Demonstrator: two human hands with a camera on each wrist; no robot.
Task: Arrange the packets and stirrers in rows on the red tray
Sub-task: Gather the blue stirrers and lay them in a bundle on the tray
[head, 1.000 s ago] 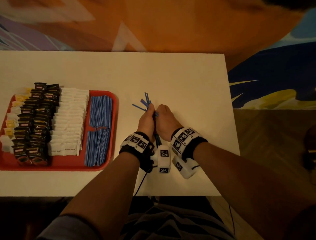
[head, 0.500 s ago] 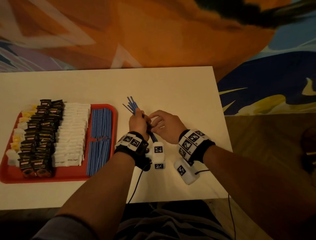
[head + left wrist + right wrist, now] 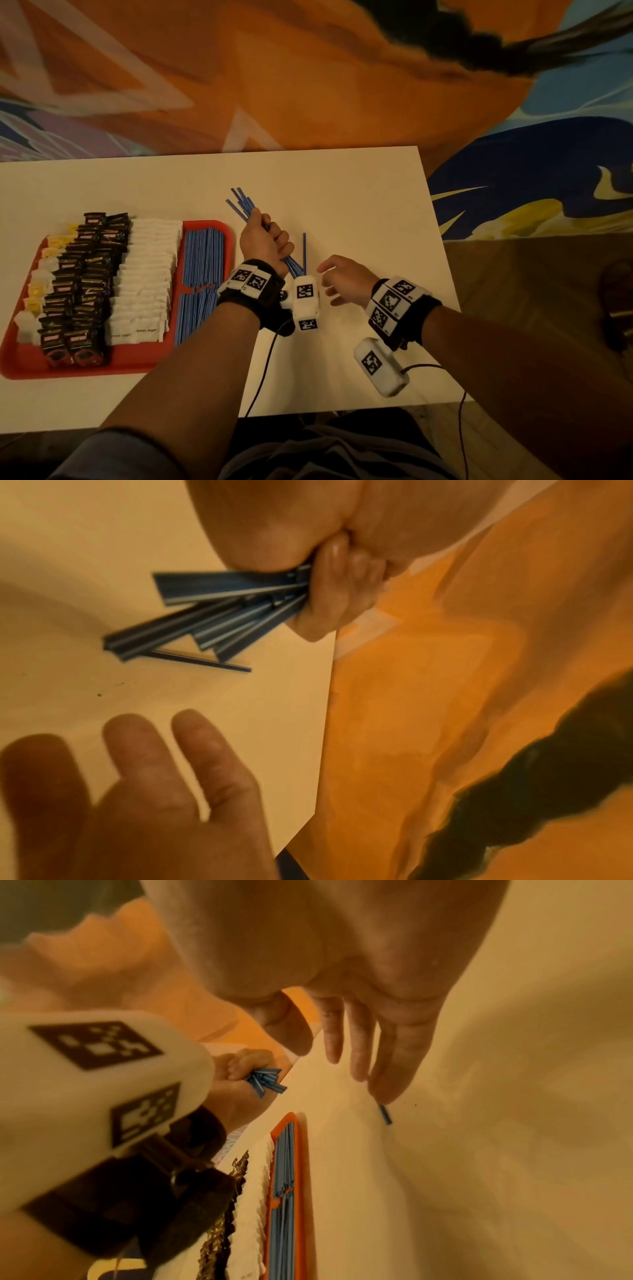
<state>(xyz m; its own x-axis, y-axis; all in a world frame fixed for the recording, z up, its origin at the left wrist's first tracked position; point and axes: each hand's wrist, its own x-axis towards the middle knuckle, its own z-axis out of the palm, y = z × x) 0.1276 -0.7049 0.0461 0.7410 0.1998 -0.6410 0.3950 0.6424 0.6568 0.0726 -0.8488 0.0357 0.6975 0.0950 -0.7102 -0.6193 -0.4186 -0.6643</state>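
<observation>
My left hand [image 3: 265,236] grips a fanned bundle of blue stirrers [image 3: 241,204] just right of the red tray [image 3: 137,368]; the left wrist view shows the bundle [image 3: 219,610] sticking out of the fist. One loose blue stirrer [image 3: 303,250] lies on the table between my hands. My right hand [image 3: 329,281] hovers open beside it, holding nothing, and in the right wrist view its fingertips [image 3: 359,1056] hang just above the loose stirrer [image 3: 385,1114]. The tray holds rows of black packets [image 3: 82,274], white packets [image 3: 144,274], yellow packets [image 3: 58,240] and blue stirrers [image 3: 202,274].
The white table [image 3: 342,192] has its right edge close to my right wrist and its far edge behind the bundle. A colourful orange and blue floor surface [image 3: 342,85] lies beyond. Cables trail from both wrist cameras over the near edge.
My right hand has let go of the bundle and drawn back to the right. My left hand has raised the bundle alone, tilted left. One stirrer now lies apart on the table.
</observation>
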